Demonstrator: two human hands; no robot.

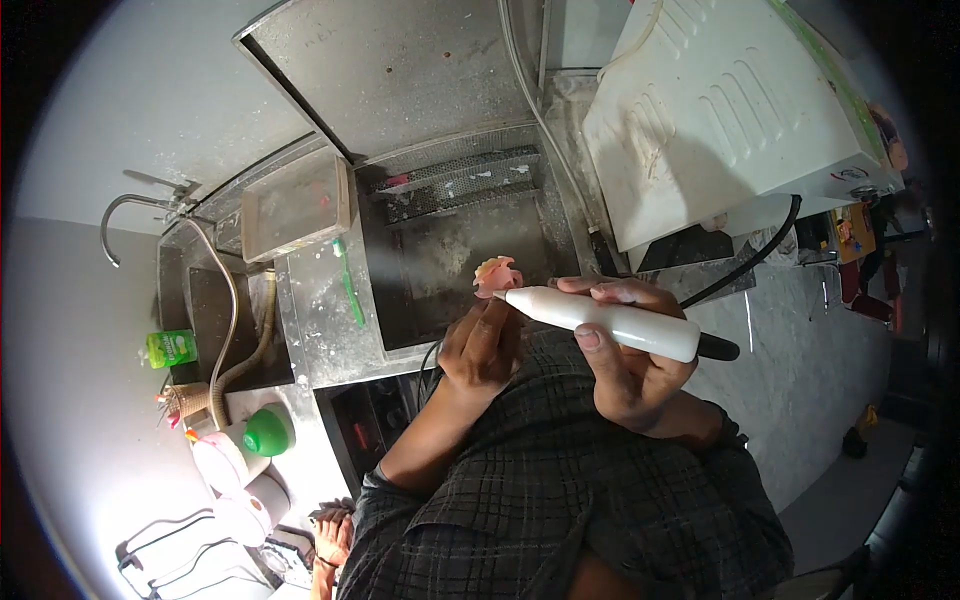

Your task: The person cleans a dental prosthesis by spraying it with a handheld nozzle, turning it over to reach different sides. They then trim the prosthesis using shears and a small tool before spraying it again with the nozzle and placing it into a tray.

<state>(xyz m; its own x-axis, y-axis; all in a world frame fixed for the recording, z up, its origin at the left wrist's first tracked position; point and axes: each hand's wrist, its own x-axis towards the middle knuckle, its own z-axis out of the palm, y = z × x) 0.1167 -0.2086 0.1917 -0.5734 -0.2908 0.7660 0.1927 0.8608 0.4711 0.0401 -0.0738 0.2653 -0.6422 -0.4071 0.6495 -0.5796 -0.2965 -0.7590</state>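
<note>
Gripping a tapered white handpiece [610, 322], the right hand [628, 370] tips it against a lumpy pink piece [497, 273]. The left hand [482, 347] pinches this over the steel basin [430, 275].

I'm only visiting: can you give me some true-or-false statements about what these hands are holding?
The right hand holds a white pen-shaped tool. True.
The left hand holds a blue cup. False: it holds a small pink piece.
A green toothbrush lies on the metal counter. True.
The tool's tip points away from the pink piece. False: the tip is right at it.
</note>
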